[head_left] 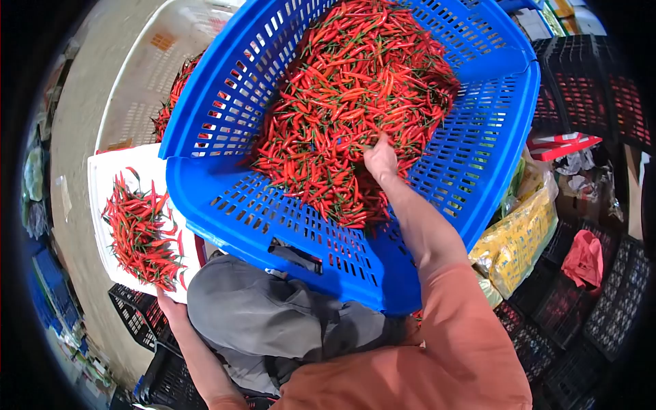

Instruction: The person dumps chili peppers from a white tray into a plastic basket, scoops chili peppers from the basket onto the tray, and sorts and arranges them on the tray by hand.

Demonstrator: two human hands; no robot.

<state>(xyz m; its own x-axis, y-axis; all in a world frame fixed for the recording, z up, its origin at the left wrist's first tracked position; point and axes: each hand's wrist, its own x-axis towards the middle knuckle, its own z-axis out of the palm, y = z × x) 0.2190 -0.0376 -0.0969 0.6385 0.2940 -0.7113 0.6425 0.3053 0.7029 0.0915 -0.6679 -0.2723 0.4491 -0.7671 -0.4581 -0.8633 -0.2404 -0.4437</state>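
Note:
A large blue plastic basket with slotted walls leans tilted against my legs, and a big heap of red chilies with green stems lies inside. Into the near part of this heap reaches my right hand. Its fingers are curled down among the chilies, and their tips are hidden. At the left, my left hand grips the near edge of a white tray, with its fingers mostly underneath. A smaller pile of red chilies lies on that tray, beside the blue basket.
A white slotted basket with more chilies stands behind the tray. Black crates line the right side, near a yellow printed plastic package and a pink bag. Another black crate sits below the tray. Grey floor shows at left.

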